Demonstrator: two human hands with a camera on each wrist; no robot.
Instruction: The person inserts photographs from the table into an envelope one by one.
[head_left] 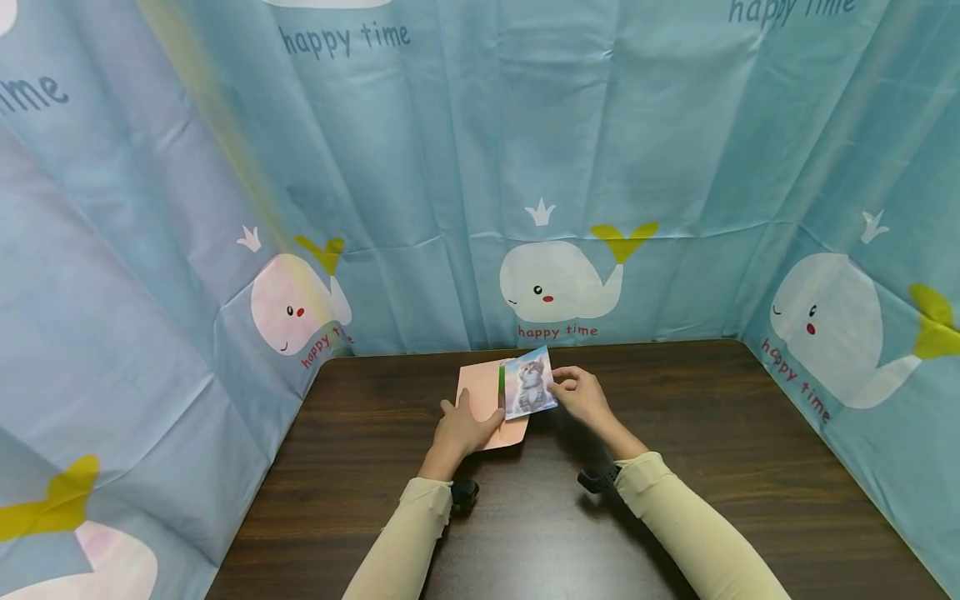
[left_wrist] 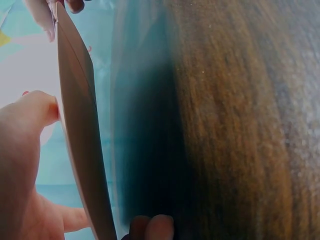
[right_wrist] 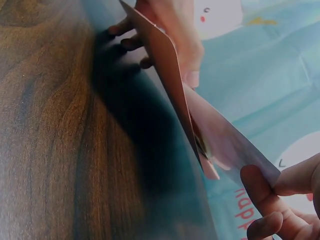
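My left hand [head_left: 463, 427] grips a pink paper envelope [head_left: 482, 385], thumb on its front and fingers behind it. In the left wrist view the envelope [left_wrist: 82, 130] appears nearly edge-on, raised above the tabletop. A card with a grey kitten picture [head_left: 529, 383] overlaps the envelope's right part, a green strip showing along its left edge. My right hand [head_left: 583, 398] pinches the card's right edge between thumb and finger. From the right wrist, the card [right_wrist: 225, 132] slants out from the envelope [right_wrist: 165, 60], its near end tilted away from it.
A dark wood-grain table [head_left: 360, 475] lies beneath both hands. Blue curtains [head_left: 420, 167] with whale prints surround its back and sides. Black bands with small devices [head_left: 597, 479] sit at both wrists, near the sleeve cuffs.
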